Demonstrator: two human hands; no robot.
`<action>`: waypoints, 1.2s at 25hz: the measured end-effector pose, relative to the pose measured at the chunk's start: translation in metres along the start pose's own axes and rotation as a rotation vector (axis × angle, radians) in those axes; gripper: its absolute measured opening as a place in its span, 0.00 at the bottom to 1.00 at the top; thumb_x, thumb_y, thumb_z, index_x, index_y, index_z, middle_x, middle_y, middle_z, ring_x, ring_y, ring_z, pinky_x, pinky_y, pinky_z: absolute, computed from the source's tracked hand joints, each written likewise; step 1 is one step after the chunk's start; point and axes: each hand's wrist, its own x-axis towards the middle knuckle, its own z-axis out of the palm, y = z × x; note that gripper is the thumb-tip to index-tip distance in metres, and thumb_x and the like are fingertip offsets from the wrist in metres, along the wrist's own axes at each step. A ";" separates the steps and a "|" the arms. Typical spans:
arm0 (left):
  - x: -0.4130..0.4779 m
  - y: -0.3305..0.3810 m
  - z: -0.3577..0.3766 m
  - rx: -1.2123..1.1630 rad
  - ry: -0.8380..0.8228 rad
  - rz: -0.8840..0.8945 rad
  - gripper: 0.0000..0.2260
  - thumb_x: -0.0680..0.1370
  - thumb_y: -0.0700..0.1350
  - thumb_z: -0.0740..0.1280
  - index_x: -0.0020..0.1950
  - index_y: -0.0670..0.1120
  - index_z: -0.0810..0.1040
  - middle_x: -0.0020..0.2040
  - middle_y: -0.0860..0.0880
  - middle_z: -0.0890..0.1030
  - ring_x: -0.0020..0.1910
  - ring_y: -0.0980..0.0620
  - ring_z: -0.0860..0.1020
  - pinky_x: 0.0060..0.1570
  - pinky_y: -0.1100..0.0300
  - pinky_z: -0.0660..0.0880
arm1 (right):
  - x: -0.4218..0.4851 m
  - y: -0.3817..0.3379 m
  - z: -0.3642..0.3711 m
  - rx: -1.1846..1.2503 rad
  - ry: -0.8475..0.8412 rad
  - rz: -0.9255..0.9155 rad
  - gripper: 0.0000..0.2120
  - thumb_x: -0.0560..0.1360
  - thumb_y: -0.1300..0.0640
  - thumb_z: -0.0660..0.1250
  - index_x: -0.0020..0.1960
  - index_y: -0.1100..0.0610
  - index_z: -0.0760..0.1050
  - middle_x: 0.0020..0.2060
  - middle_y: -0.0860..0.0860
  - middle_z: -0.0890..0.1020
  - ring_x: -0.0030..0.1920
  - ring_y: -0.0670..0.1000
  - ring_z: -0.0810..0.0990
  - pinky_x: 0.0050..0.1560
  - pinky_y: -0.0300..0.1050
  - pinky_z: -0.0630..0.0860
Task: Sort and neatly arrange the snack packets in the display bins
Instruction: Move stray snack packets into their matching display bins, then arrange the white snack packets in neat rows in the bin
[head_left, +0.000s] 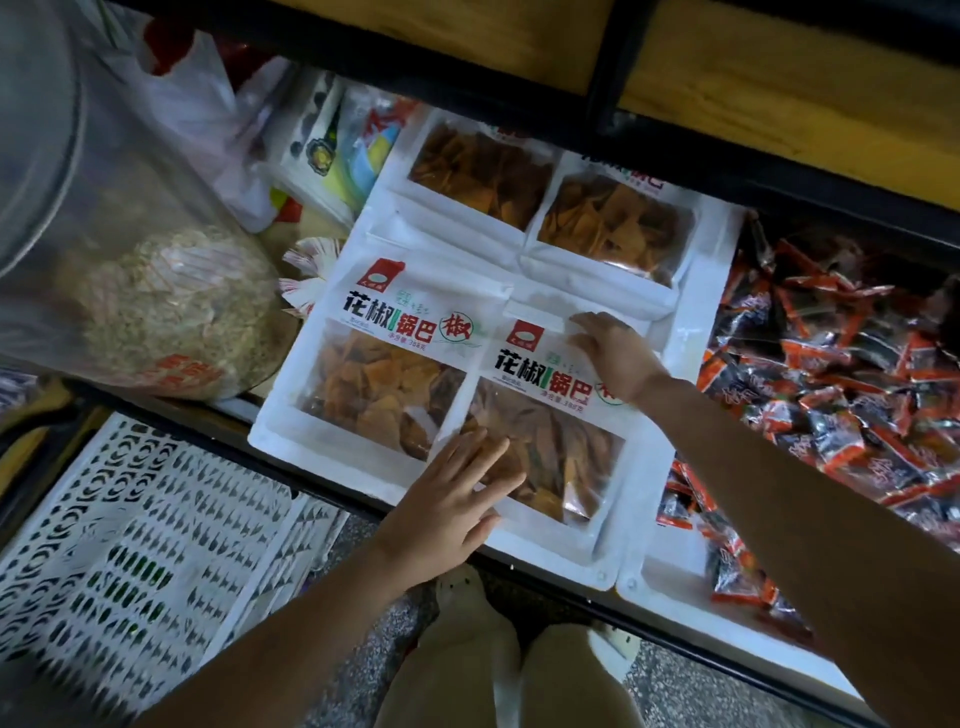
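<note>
Snack packets fill the white bin: four white pouches in two rows, edge to edge. My left hand lies flat, fingers spread, on the window of the near right packet, gripping nothing. My right hand presses open on its top seal, just beside the bin's right wall. Little room remains at the sides. Small red wrappers crowd the neighbouring bin.

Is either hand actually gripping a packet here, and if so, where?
Neither grips. The left hand lies flat on the near-right white crisps packet over its clear window; the right hand presses flat on its top label.
</note>
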 end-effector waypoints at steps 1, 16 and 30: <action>0.002 0.003 -0.002 0.027 0.010 0.008 0.18 0.79 0.50 0.60 0.68 0.48 0.71 0.72 0.42 0.68 0.72 0.39 0.63 0.73 0.44 0.58 | -0.004 0.002 -0.002 -0.055 -0.022 -0.024 0.19 0.81 0.53 0.54 0.71 0.54 0.65 0.64 0.57 0.72 0.60 0.59 0.74 0.59 0.49 0.72; 0.092 0.197 0.038 0.285 -0.119 -0.084 0.24 0.66 0.41 0.77 0.61 0.41 0.77 0.59 0.37 0.77 0.57 0.36 0.77 0.51 0.42 0.78 | -0.293 0.224 -0.011 -0.516 0.105 -0.097 0.23 0.64 0.60 0.65 0.59 0.63 0.77 0.53 0.62 0.81 0.49 0.60 0.83 0.46 0.52 0.80; 0.213 0.485 0.155 0.037 -0.106 0.223 0.09 0.70 0.40 0.60 0.46 0.46 0.77 0.41 0.49 0.77 0.40 0.47 0.76 0.43 0.54 0.63 | -0.485 0.458 -0.078 -0.296 0.228 0.081 0.27 0.56 0.70 0.77 0.53 0.57 0.77 0.42 0.52 0.81 0.40 0.53 0.81 0.39 0.43 0.78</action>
